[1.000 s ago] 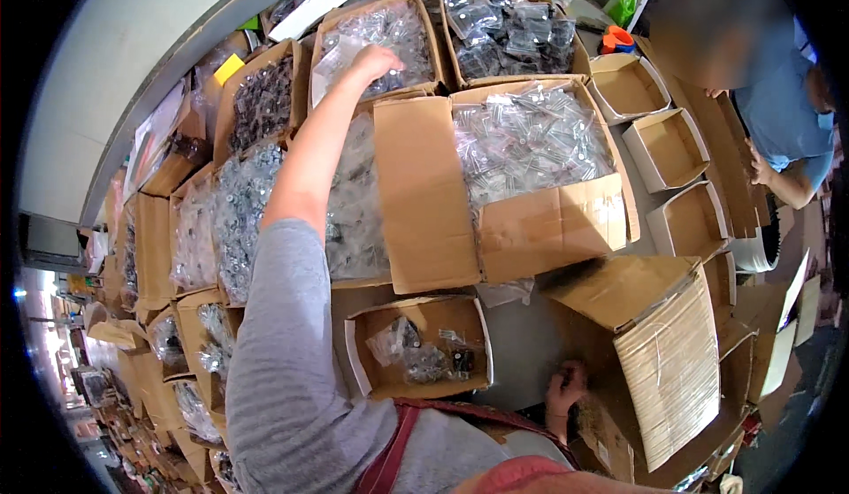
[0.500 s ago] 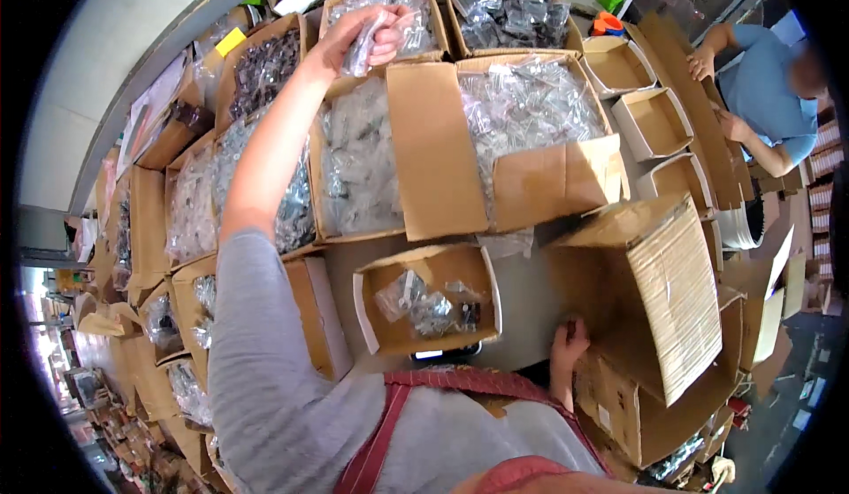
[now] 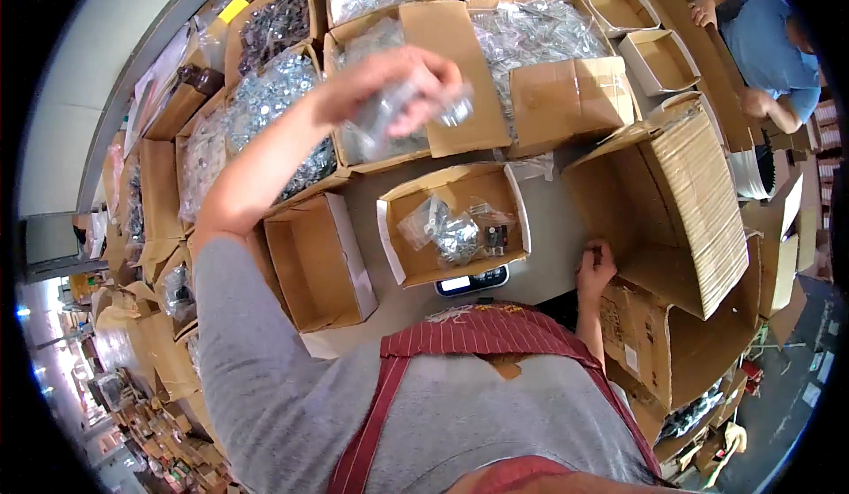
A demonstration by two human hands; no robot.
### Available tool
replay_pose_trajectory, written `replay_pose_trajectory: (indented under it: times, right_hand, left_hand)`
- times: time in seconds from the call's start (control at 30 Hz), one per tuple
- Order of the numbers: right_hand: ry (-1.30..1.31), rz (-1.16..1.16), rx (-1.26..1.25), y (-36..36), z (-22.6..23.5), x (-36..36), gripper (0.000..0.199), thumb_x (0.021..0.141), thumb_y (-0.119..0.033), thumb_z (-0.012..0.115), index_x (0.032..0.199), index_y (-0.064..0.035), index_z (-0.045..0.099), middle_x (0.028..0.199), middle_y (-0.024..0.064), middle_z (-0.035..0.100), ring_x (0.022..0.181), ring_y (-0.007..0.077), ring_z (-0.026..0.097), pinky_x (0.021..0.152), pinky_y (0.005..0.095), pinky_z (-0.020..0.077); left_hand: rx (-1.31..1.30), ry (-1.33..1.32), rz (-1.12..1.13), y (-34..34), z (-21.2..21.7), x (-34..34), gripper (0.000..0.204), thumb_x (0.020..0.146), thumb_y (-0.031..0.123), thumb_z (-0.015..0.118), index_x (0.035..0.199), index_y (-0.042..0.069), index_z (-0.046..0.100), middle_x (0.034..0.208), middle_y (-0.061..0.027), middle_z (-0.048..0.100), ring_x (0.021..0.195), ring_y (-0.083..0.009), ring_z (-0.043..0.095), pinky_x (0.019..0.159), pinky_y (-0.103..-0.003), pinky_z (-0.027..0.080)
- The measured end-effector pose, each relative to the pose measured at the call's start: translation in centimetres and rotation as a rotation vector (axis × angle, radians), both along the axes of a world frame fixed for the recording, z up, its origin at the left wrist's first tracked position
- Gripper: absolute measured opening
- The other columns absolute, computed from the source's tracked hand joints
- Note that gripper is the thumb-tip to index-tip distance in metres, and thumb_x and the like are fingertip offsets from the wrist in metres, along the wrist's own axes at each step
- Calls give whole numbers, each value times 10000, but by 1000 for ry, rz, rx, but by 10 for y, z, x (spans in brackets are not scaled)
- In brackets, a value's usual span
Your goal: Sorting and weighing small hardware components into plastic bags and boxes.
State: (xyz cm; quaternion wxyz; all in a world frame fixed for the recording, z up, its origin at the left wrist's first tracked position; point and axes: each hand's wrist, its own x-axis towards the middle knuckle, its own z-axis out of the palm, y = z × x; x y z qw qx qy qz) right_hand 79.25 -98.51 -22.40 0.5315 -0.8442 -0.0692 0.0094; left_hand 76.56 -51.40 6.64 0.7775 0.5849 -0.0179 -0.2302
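Grey worktop (image 3: 553, 237), packed with cardboard. Nearest: a small device (image 3: 473, 281) with a lit display, partly under a white-sided tray (image 3: 455, 184) holding a few clear packets (image 3: 458, 236) of small parts. Right hand (image 3: 597, 268) low, forearm up from the lower edge, beside the big tilted carton (image 3: 699, 220); fingers bent, can't tell if they grip anything. Beyond the tray, clear plastic bags (image 3: 382, 119) in the left hand (image 3: 389, 80) — crinkled, shiny, motion-blurred, contents unreadable. Left fingers clamped on them, above the box of clear packets; elbow out to the left, forearm slanting up and right, wrist bent. Farther: open cartons (image 3: 539, 34) of bagged parts — then a co-worker (image 3: 778, 52) in blue, far right, one hand at a cardboard edge.
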Motion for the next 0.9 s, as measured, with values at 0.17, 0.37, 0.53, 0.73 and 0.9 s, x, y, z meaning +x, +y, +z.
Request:
replay_pose_trajectory:
  times: [0.17, 0.37, 0.53, 0.73, 0.9]
  right_hand:
    - [70, 41, 95, 19, 32, -7, 101, 843, -40, 510, 907, -15, 583, 645, 1, 518, 477, 66, 451, 430, 225, 364]
    - [17, -15, -52, 1, 3, 0, 110, 793, -38, 506, 867, -19, 585, 642, 17, 518, 496, 116, 456, 483, 269, 386]
    - [-131, 26, -69, 12, 23, -1, 95, 833, -29, 501, 896, -35, 572, 686, -3, 504, 521, 60, 435, 424, 224, 364]
    - [-11, -15, -4, 13, 15, -4, 112, 794, -32, 489, 855, -27, 583, 630, 13, 497, 460, 81, 430, 432, 246, 344]
    - [76, -106, 31, 26, 33, -8, 112, 797, -38, 481, 860, -21, 572, 622, 15, 488, 449, 81, 431, 423, 239, 333]
  left_hand:
    - [302, 110, -282, -41, -69, -27, 186, 874, 185, 625, 927, 8, 642, 792, -22, 633, 735, -83, 584, 686, -263, 483]
    - [473, -124, 27, 30, -49, 3, 224, 925, 217, 598, 1002, 18, 666, 879, -57, 685, 771, -118, 634, 757, -279, 520]
    - [579, -281, 1069, 242, -89, 50, 200, 889, 201, 597, 1000, 56, 680, 884, -71, 689, 749, -139, 646, 697, -291, 532]
    - [1852, 335, 533, 400, -202, -14, 410, 784, 265, 553, 1093, 20, 666, 1168, -207, 629, 1044, -327, 635, 881, -386, 489]
    - [1773, 481, 321, 375, -174, 17, 424, 786, 245, 540, 1122, 10, 649, 1209, -210, 600, 1107, -331, 602, 928, -392, 479]
